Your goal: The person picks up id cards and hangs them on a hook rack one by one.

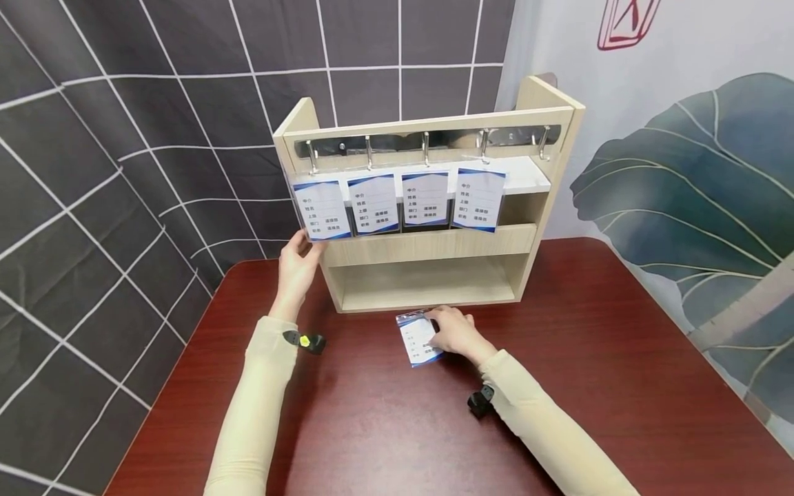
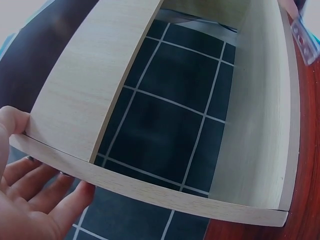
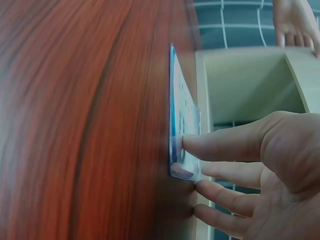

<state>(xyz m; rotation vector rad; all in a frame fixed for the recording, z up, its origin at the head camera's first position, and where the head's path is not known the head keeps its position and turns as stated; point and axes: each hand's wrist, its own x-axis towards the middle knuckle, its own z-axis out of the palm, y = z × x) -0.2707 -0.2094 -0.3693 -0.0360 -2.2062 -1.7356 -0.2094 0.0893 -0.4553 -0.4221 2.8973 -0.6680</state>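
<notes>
My right hand pinches a white and blue name badge in a clear sleeve, low over the table in front of the wooden shelf rack. In the right wrist view the thumb presses the face of the badge near one edge, with fingertips at its far side. My left hand holds the rack's left side panel. The left wrist view shows its thumb on one side of the panel edge and its fingers on the other. Several similar badges hang in a row from the rack's hooks.
Metal hooks line a strip along the rack's top; the rightmost hook carries no badge. The rack stands on a dark red wooden table. Behind it hangs a dark cloth with white grid lines, with a leaf-patterned backdrop at right.
</notes>
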